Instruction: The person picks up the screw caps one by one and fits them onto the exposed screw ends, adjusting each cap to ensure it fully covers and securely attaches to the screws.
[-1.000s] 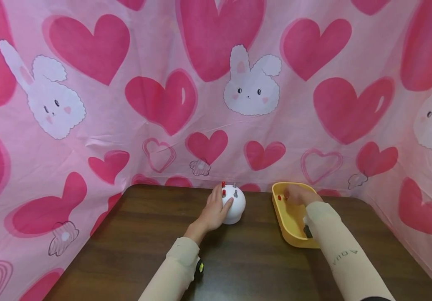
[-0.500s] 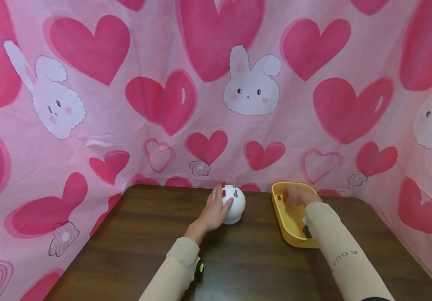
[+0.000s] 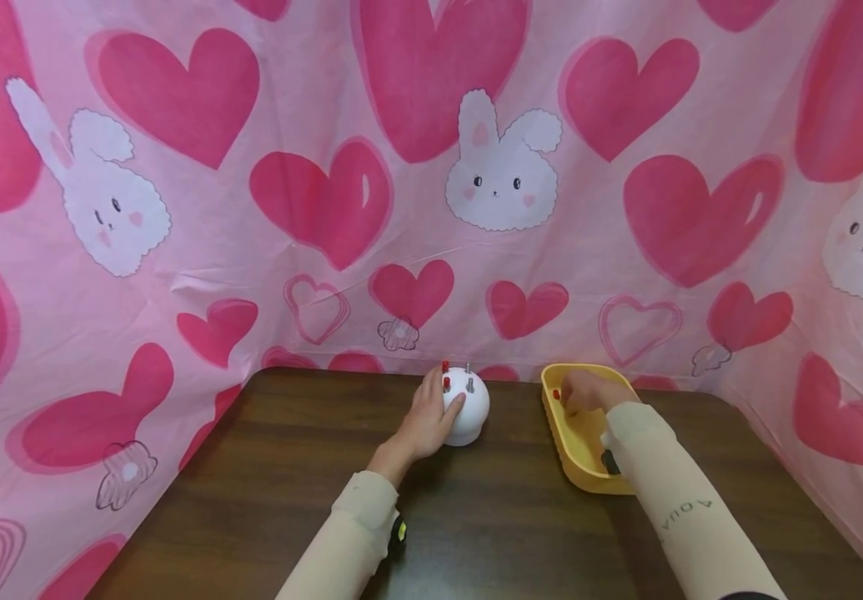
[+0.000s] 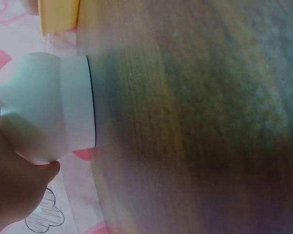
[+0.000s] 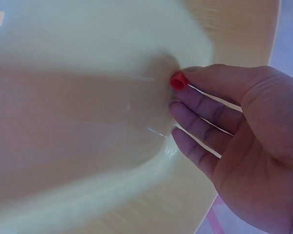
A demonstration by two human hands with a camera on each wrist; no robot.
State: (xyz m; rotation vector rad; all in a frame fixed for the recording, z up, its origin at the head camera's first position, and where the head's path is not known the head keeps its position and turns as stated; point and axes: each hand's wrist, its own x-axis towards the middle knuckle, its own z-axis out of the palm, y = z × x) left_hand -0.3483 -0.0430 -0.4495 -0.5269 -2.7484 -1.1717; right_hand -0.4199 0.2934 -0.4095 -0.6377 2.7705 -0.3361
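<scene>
Red cap (image 5: 178, 81) pinched in the right hand (image 5: 254, 131), down at the yellow tray (image 3: 594, 482) — leftward, the white dome (image 3: 474, 412), 2 bare posts (image 3: 470, 386) tray-side, cupped by the left hand (image 3: 425, 421).

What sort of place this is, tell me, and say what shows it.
Probably a small staged work booth: a heart-and-rabbit cloth surrounds the far part of a dark table, on which stand just a white dome and a yellow tray.
</scene>
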